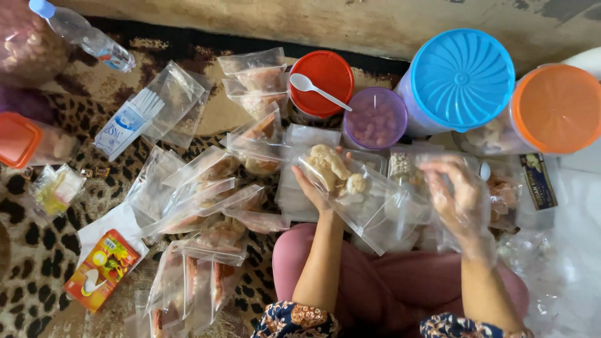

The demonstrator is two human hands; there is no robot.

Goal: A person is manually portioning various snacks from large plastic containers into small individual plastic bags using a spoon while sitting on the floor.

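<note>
Two hands work one clear, crinkly plastic bag (360,194) of pale, knobbly snacks: the left hand (311,186) has its grip pinching the bag from beneath, the gloved right hand (460,194) pinching its open edge. Left of them, flat filled pouches (200,206) litter a leopard-print carpet (31,250); beyond, round ribbed lids (462,78) line a rough wall.

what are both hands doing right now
Left hand: closed on the clear bag of pale snacks, supporting it from below.
Right hand: in a thin plastic glove, fingers bent at the bag's open end.
</note>
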